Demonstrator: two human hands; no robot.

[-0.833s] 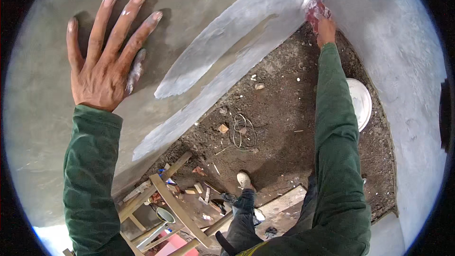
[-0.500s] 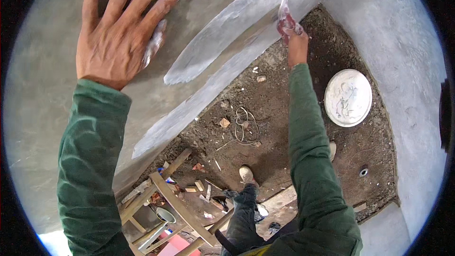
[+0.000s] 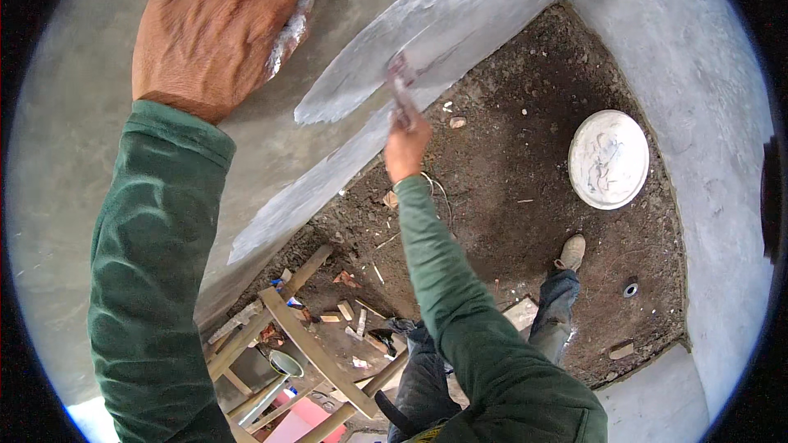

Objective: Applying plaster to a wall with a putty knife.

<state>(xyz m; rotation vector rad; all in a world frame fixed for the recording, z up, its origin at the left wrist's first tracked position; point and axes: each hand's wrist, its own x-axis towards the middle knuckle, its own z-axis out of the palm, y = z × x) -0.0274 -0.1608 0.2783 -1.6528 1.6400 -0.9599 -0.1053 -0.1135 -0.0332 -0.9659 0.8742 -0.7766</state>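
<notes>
My left hand (image 3: 209, 45) lies spread on the bare grey wall (image 3: 74, 156) at upper left, white residue on its fingers. My right hand (image 3: 408, 143) grips a putty knife (image 3: 402, 78) with a dark red, white-smeared part, blurred and held against the wall over the pale streaks of coating (image 3: 476, 0). The knife lies across the lower part of the upper streak and the grey strip beside it.
Below is a dirt floor (image 3: 509, 197) with a round white bucket lid (image 3: 608, 160), scraps and wire. A wooden frame (image 3: 316, 349) stands at lower left near my feet (image 3: 570, 252). A pale plastered wall (image 3: 698, 115) borders the right.
My right hand and knife have swept from the upper right corner down and leftward along the wall. My left hand has shifted up the wall. The white lid has come fully into view.
</notes>
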